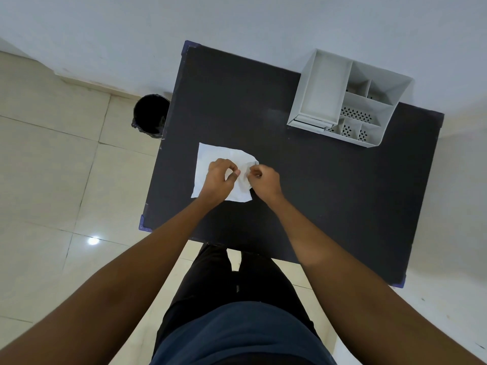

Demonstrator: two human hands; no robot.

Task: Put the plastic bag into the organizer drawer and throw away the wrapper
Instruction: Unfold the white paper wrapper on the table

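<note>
Single head view, looking steeply down. Person standing at a black table (329, 193); bare forearms reach in from the lower corners of the frame.

Left of frame: pale tiled floor (47, 159) with one bright light reflection at lower left. A round black waste bin (150, 115) stands on the floor, just beside the table's left edge, upper-left of centre. Its inside is dark; contents cannot be told.

Centre: a white, crumpled sheet-like item, the wrapper (210, 156), lies flat on the table near its left edge. Whether the plastic bag is inside or under it cannot be told; no separate bag is distinguishable.

Left hand (220, 177) rests over the middle of the wrapper, thumb and forefinger pinched together on the white material at its crumpled right part. Right hand (263, 180) sits at the wrapper's right edge, fingers curled closed, pinching the same crumpled portion. The two hands are near each other, nearly touching.

Upper right of frame: a grey plastic organizer (347, 101) stands on the table's far right part, against the white wall (237, 22). It has several open compartments, some with perforated floors. A drawer front (309, 124) shows at its near left corner; closed or ajar cannot be told.
</note>
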